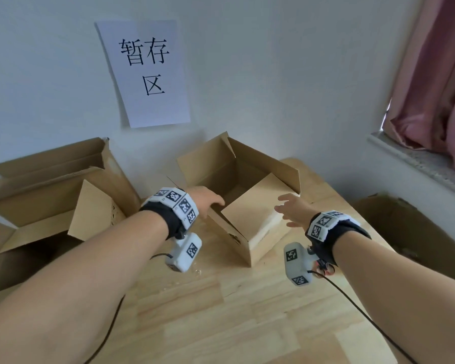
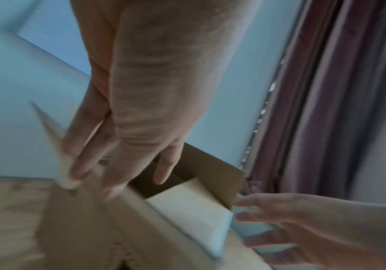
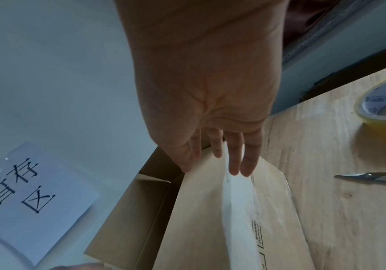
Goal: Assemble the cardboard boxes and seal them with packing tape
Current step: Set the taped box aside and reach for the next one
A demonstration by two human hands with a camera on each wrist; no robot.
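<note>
A small open cardboard box (image 1: pixel 258 240) stands on the wooden table (image 1: pixel 247 311) near the wall. One flap (image 1: pixel 252 206) lies tilted inward over its opening; the far flaps stand up. My left hand (image 1: pixel 213 202) reaches over the box's left rim, fingers (image 2: pixel 80 164) straight and blurred beside a flap edge and thumb over the opening. My right hand (image 1: pixel 286 210) is spread open at the box's right side, its fingertips (image 3: pixel 235 169) touching the folded flap's edge. A roll of clear packing tape (image 3: pixel 383 102) sits on the table to the right, seen only in the right wrist view.
Two larger open cardboard boxes (image 1: pixel 50 200) stand at the left against the wall. Another brown box (image 1: pixel 410 232) sits beyond the table's right edge. Orange-handled scissors (image 3: pixel 376 177) lie near the tape. A paper sign (image 1: pixel 147 72) hangs on the wall; a pink curtain (image 1: pixel 436 74) hangs right.
</note>
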